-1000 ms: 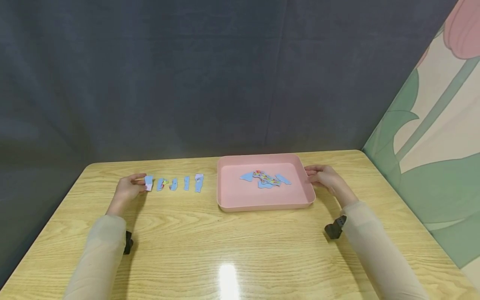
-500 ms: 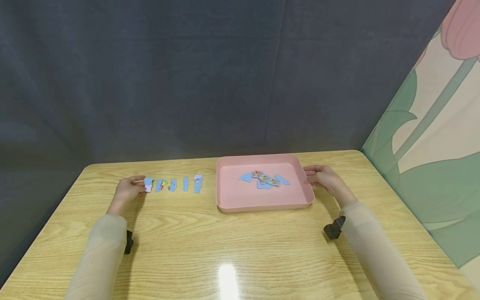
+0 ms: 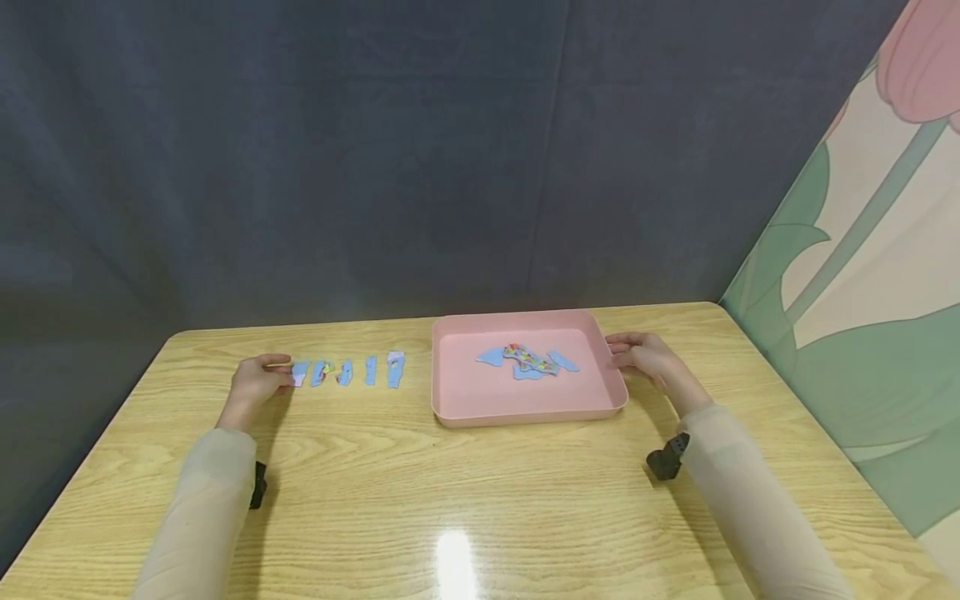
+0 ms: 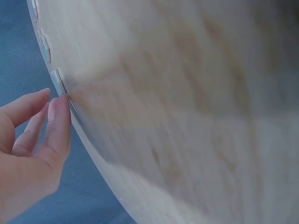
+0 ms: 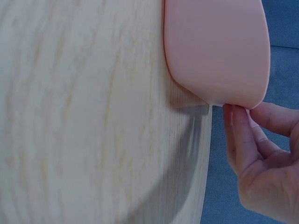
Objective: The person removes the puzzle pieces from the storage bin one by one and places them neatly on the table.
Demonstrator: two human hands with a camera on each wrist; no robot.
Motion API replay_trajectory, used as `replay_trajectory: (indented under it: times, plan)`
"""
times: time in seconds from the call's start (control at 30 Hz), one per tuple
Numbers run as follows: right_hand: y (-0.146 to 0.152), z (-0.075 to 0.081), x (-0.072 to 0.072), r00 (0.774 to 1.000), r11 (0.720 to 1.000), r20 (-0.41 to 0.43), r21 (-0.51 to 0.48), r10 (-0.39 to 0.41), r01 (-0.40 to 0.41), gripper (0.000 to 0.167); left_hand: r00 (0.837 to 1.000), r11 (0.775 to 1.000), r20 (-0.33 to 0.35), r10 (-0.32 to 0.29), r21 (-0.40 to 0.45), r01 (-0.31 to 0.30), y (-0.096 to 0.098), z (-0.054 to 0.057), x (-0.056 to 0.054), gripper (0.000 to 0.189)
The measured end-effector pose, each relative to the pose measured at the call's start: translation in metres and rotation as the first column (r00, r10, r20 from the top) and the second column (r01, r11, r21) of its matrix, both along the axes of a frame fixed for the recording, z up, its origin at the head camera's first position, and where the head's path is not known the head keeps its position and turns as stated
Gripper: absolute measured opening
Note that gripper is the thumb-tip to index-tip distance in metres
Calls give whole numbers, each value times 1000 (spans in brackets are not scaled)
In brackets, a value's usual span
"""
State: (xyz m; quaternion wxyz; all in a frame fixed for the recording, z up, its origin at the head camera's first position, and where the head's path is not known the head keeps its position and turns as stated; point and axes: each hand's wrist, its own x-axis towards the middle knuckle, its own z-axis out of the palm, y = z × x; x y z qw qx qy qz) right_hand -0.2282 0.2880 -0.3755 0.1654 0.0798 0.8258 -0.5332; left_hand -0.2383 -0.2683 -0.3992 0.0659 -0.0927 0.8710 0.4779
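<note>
Sleeves, two, pale: left sleeve [image 3: 197,512] and right sleeve [image 3: 753,500], each with a small black device at the wrist. Table [image 3: 360,500], wood-grained, a bright glare spot at its near edge.

Tray [image 3: 487,402], pink, shallow, right of centre from where I stand. Right hand [image 3: 651,360]: at the tray's right end, thumb at the rim, fingers against the outer wall, gripping it. Left hand [image 3: 257,382]: fingers reaching out to touch the edge of the end piece [image 3: 300,373], thumb held apart; whether it bears any weight there I cannot say from here.

End piece: blue and lilac, leftmost of a spaced row. To its right, four further row pieces [image 3: 371,370], blue, some with coloured markings, the last lilac-topped.

Within the tray, a loose cluster: multicoloured strip [image 3: 534,360], overlapping a blue scrap [image 3: 527,374]; blue shapes either side.

Backdrop: dark blue curtain [image 3: 360,167]; at right, tulip-painted wall [image 3: 877,333].
</note>
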Motion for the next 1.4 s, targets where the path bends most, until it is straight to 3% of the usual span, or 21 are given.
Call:
replay_trajectory:
  times: [0.2,0.5,0.77,0.97,1.17,1.4]
  plan:
    - [0,0,0,1000,1000,3,-4,0,0,56,999,995,-25,-40,-87,38,11,11,3,47]
    - [0,0,-1,1000,1000,5,4,6,-6,56,986,985,-56,-154,-86,149,62,27,-2,47]
    - [0,-2,-1,1000,1000,-6,-20,1,-1,57,966,971,-99,-238,3,239,117,31,-8,47]
    - [0,0,0,1000,1000,-12,-24,-2,1,57,956,965,-166,-243,62,256,164,33,-9,46]
    - [0,1,2,1000,1000,-12,-29,-1,0,56,942,953,-184,-279,65,295,204,34,-11,44]
    - [0,0,0,1000,999,-25,-39,-4,3,56,927,943,-223,-301,73,324,237,27,-17,43]
